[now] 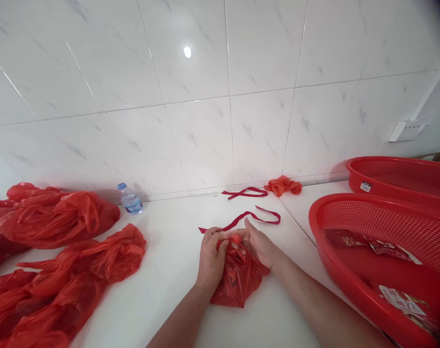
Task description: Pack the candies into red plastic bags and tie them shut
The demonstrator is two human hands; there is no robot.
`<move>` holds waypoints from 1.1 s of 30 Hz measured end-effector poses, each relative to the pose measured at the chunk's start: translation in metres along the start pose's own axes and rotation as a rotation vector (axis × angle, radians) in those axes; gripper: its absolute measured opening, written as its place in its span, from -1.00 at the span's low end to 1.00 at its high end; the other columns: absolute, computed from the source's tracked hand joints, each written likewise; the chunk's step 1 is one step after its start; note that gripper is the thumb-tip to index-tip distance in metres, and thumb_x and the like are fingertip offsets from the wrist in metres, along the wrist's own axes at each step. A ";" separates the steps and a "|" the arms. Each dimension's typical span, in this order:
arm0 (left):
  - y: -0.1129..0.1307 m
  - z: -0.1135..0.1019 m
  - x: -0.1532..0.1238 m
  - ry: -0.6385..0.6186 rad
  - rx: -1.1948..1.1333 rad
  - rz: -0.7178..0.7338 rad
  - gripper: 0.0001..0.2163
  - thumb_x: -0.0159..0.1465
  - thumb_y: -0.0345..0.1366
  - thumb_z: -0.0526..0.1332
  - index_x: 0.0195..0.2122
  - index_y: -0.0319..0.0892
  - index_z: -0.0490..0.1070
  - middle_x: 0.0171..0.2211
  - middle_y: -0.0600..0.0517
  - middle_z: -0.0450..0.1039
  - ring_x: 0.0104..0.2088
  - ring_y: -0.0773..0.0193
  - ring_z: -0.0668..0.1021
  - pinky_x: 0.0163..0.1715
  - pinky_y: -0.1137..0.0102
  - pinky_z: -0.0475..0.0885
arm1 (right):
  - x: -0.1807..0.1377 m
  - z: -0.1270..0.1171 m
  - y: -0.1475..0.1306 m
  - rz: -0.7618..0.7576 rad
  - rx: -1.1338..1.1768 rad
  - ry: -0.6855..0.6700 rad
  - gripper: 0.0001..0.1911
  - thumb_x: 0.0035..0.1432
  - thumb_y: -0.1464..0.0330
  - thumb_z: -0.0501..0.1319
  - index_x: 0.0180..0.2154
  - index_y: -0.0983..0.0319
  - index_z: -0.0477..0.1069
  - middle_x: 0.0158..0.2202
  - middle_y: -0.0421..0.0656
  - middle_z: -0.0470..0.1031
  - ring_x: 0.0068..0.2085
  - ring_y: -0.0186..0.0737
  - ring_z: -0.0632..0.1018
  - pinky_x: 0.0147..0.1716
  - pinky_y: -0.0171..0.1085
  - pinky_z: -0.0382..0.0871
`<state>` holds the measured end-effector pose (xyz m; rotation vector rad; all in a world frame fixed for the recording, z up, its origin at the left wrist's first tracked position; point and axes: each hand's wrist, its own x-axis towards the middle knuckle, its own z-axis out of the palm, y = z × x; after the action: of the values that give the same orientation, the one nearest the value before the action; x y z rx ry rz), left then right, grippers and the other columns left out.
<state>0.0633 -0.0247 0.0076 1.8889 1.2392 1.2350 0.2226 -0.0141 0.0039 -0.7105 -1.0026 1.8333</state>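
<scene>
A small red plastic bag (238,285) with something inside lies on the white table between my hands. My left hand (212,256) is closed on the gathered top of the bag, thumb and fingers pinching it. On the other side, my right hand (259,244) curls its fingers around the bunched neck, with its thumb raised. What the bag contains is hidden. Just beyond my fingers a dark red ribbon (242,217) lies in a loose curve. Another dark red ribbon (247,193) rests looped nearer the wall.
Large red plastic bags (60,217) are heaped at the left, near a small water bottle (131,199). A crumpled orange-red bag (283,185) sits by the tiled wall. At the right stand a red basket (323,256) holding several packets and a second red basket (387,166) behind it.
</scene>
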 end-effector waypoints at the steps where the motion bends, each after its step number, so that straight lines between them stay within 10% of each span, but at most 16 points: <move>1: -0.001 0.000 0.001 -0.006 0.002 0.001 -0.82 0.28 -0.30 0.04 -0.39 -0.12 0.40 -0.02 -0.03 0.35 0.01 0.16 0.40 -0.02 0.21 0.32 | -0.001 0.000 0.000 -0.011 -0.049 -0.004 -0.59 0.07 0.06 0.18 -0.29 0.28 0.48 -0.51 -0.21 0.39 -0.55 -0.41 0.34 -0.49 -0.36 0.20; 6: -0.003 -0.001 0.001 -0.111 0.010 -0.032 -0.83 0.30 -0.29 -0.02 -0.35 -0.11 0.34 -0.33 0.03 0.45 -0.28 0.20 0.47 -0.19 0.21 0.38 | -0.003 0.004 -0.003 -0.097 -0.333 -0.017 -0.58 -0.09 0.39 0.29 -0.10 0.15 0.38 -0.42 -0.29 0.40 -0.41 -0.37 0.40 -0.33 -0.32 0.26; 16: 0.000 0.005 -0.005 -0.069 0.176 0.124 -0.82 0.29 -0.38 -0.03 -0.41 -0.09 0.28 -0.44 0.11 0.41 -0.34 0.26 0.44 0.10 0.00 0.12 | -0.003 0.018 0.007 -0.356 -1.050 0.491 -0.76 0.01 0.45 0.06 -0.29 0.08 0.41 -0.50 -0.29 0.42 -0.47 -0.28 0.38 -0.44 -0.30 0.19; 27: -0.003 0.004 -0.004 -0.046 0.229 0.164 -0.84 0.29 -0.38 0.00 -0.41 -0.11 0.29 -0.45 0.13 0.41 -0.38 0.30 0.45 0.12 0.02 0.12 | -0.005 0.009 -0.005 -0.120 -0.265 0.134 -0.70 -0.05 0.35 0.18 -0.19 0.19 0.46 -0.35 -0.20 0.51 -0.31 -0.23 0.49 -0.23 -0.22 0.31; 33: 0.000 -0.001 -0.006 0.017 0.257 0.335 -0.83 0.31 -0.39 -0.03 -0.41 -0.13 0.27 -0.24 0.01 0.41 -0.18 0.23 0.42 0.00 0.15 0.23 | 0.004 -0.001 -0.005 -0.341 -0.493 0.465 -0.85 -0.04 0.31 0.22 -0.34 0.19 0.38 -0.48 -0.28 0.38 -0.45 -0.34 0.37 -0.39 -0.30 0.25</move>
<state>0.0611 -0.0300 0.0056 2.3524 1.1675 1.3095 0.2241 -0.0091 0.0076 -1.1210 -1.1779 1.0610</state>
